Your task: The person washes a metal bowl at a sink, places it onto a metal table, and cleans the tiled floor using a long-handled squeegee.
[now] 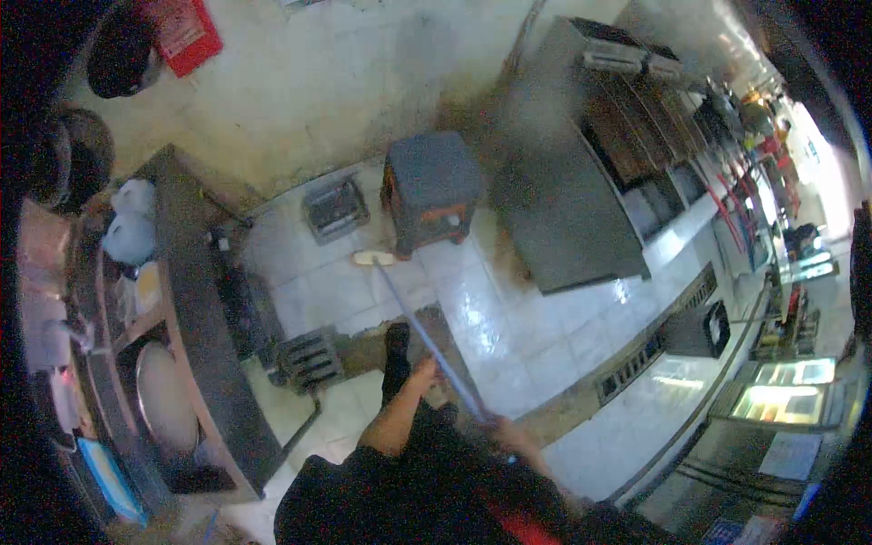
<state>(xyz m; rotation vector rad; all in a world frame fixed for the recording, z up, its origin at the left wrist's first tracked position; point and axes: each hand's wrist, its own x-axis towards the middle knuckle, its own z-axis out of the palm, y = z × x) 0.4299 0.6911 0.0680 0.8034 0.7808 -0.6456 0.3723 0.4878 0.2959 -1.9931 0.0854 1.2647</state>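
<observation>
A long-handled floor brush [421, 325] with a bluish pole slants across the middle of the view. Its pale oblong head [372, 259] rests on the white tiles in front of a dark stool-like unit; bristles are too blurred to make out. My left hand [424, 374] is closed round the pole partway down. Nearer my body, my right hand [509, 438] is closed on the upper part of the pole, its fingers blurred. One dark shoe [397, 341] shows beside the pole, near a floor drain grate [312, 359].
A dark grey unit [434, 173] on small feet stands by the wall, with a dark tray [336, 211] beside it. Left is a shelf counter [209, 363] holding bags and a large round pan [166, 400]. Right are a large steel unit [568, 218] and a floor channel grate [631, 365].
</observation>
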